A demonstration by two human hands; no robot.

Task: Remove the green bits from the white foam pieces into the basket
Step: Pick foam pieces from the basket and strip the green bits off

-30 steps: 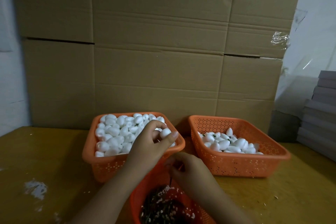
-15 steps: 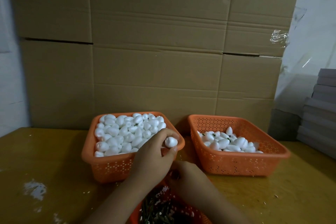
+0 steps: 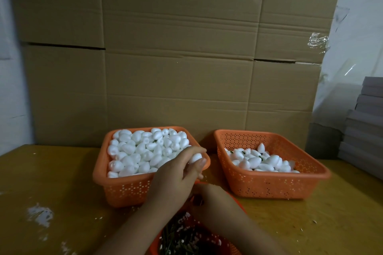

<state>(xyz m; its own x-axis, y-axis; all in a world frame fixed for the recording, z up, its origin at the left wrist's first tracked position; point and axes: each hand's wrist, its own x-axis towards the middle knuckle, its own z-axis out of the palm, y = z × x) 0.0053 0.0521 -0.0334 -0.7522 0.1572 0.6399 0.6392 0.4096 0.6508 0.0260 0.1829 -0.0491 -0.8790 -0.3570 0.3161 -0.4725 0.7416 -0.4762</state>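
Cardboard cartons (image 3: 178, 51) wall off the far side; yellow desk (image 3: 47, 174) in front, flecked with white crumbs. Grey stack (image 3: 364, 122) at far right.

Three orange baskets. Left basket (image 3: 124, 188) is heaped with white foam pieces (image 3: 143, 151), probably the cleaned output. Right basket (image 3: 275, 182) holds a thinner layer of pieces (image 3: 261, 159) with green bits showing between them, so I read that as the input pile. Near basket (image 3: 232, 248), bottom centre, holds the dark green stems and foam crumbs (image 3: 182, 240): the scrap bin, parked directly under my hands so waste drops straight in.

My left hand (image 3: 178, 174) is curled round one foam piece (image 3: 195, 158), pinching it over the near-right corner of the left basket. I'd judge it's about to be let go there. Can't see any green on it from here.

My right hand (image 3: 209, 196) sits low over the near basket's far rim, fingers tucked under and hidden. Can't tell if it's clenched, loose or pinching a stem.
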